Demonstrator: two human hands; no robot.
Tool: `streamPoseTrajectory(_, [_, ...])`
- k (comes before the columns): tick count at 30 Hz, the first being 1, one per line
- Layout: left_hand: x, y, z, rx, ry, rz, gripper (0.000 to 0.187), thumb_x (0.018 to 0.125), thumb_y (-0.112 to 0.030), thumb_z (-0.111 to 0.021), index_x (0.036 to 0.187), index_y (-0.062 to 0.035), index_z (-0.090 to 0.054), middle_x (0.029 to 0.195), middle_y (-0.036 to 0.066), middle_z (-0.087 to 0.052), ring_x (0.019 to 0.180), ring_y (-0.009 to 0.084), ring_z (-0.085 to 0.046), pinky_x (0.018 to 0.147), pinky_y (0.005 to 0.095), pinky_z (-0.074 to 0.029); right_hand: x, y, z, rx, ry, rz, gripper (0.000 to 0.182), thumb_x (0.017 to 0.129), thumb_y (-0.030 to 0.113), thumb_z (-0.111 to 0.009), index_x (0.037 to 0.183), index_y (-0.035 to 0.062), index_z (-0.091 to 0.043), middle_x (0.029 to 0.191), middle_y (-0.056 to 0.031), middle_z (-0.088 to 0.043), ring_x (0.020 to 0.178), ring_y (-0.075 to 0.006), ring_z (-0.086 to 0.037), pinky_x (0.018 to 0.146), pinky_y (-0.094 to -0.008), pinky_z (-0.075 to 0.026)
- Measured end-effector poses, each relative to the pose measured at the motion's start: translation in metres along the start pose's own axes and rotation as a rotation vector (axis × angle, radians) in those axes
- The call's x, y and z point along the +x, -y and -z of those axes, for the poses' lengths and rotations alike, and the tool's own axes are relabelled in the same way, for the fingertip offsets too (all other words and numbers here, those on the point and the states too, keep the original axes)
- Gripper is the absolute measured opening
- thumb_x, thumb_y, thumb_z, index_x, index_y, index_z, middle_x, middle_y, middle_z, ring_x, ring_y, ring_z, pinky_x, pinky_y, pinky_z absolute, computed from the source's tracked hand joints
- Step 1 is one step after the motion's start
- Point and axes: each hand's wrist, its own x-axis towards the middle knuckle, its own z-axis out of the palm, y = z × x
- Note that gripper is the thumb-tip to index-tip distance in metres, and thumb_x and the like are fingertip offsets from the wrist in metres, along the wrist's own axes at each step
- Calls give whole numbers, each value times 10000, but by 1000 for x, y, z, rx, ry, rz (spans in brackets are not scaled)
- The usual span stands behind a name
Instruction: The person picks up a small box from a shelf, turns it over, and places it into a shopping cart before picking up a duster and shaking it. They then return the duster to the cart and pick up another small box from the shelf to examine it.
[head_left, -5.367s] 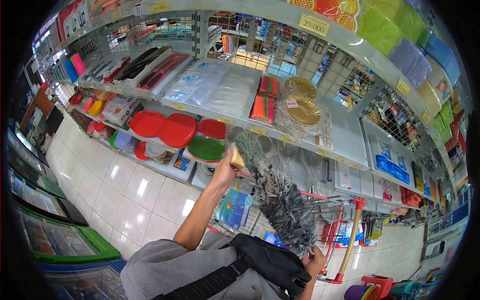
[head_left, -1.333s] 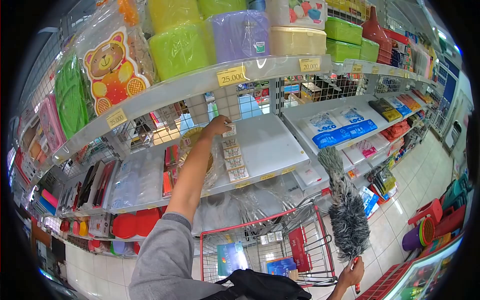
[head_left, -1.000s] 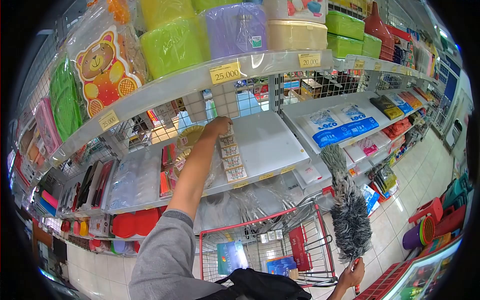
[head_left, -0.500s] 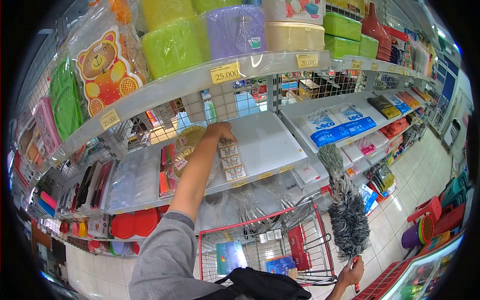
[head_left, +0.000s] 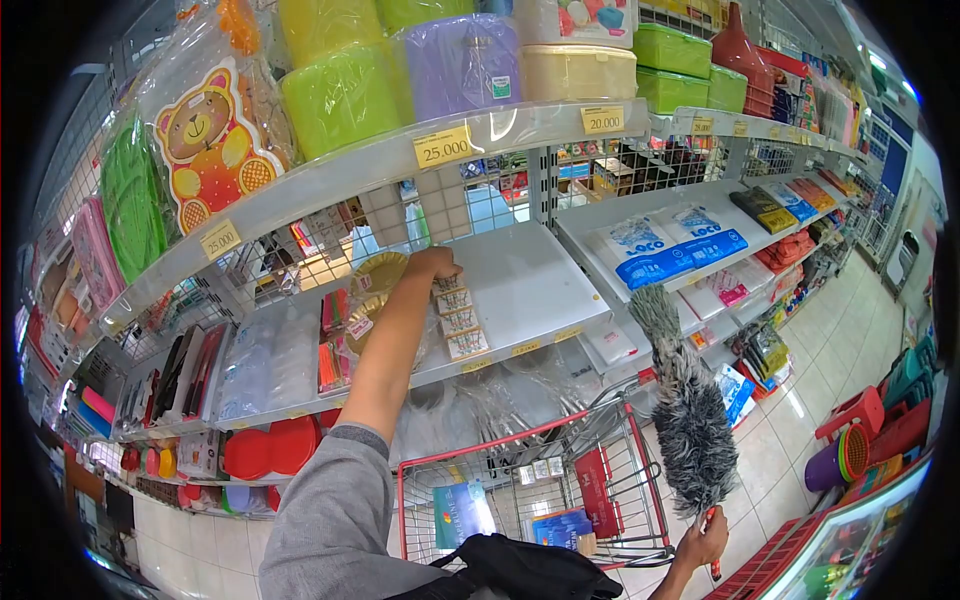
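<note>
My left hand [head_left: 436,264] reaches onto the middle shelf [head_left: 530,285], its fingers bent closed over the rear end of a row of small white-and-gold boxes [head_left: 459,322]. The box under those fingers is mostly covered. Left of my forearm lie gold round items in clear wrap [head_left: 378,272]. Low on the right, my right hand [head_left: 703,540] is closed around the handle of a grey fluffy duster [head_left: 696,430], which points up and away from me.
A red-rimmed shopping cart [head_left: 520,445] stands below the shelf, with boxes inside. Overhead, a shelf edge [head_left: 350,170] carries plastic containers [head_left: 455,65] and price tags. White-and-blue LOCO packs [head_left: 680,245] lie on the right shelf. Stools and baskets [head_left: 850,450] stand at the far right.
The view has shifted very slightly, so shelf goods sit a little further left. Both hands keep nearly the same places, the left at the boxes and the right on the duster.
</note>
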Motion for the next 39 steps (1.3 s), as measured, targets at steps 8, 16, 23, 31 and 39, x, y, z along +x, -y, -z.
streamPoseTrajectory(8, [16,7,-11,-35,-35,5,518,794,-384,-543,1216,-85,-567,1263,132,-553,1159,289,-533,924,414,-447,-2,-5,-6,-9,-18,17,213,783,105,-617,992,65,-605,725,-62,-537,648,-258,-523,589,-375,-379])
streamPoseTrajectory(16, [-9,-4,5,-52,63,-17,679,704,-500,-655,1231,-84,-556,1243,129,-567,1142,278,-543,925,384,-436,-1,-6,-7,3,-39,44,216,785,105,-622,997,65,-607,708,-56,-520,596,-236,-488,562,-364,-366])
streamPoseTrajectory(23, [-5,1,1,-222,30,-36,793,631,-479,-766,1269,-79,-519,1275,160,-530,1166,299,-515,950,387,-425,-1,-5,-6,-5,-18,29,224,783,101,-628,1003,65,-608,715,-55,-529,592,-232,-489,559,-360,-368])
streamPoseTrajectory(31, [-13,-2,1,-357,-3,-66,752,609,-420,-815,1229,-98,-536,1211,185,-545,1068,309,-567,819,399,-512,-1,-5,-5,15,-7,19,236,776,92,-625,1010,62,-607,721,-53,-535,609,-225,-500,567,-359,-374])
streamPoseTrajectory(39, [-29,-13,6,-293,-54,-67,803,610,-516,-756,1262,-109,-521,1272,157,-536,1174,299,-513,959,381,-429,0,-3,-5,-4,-35,40,226,772,87,-621,997,68,-608,710,-54,-524,601,-229,-490,566,-359,-369])
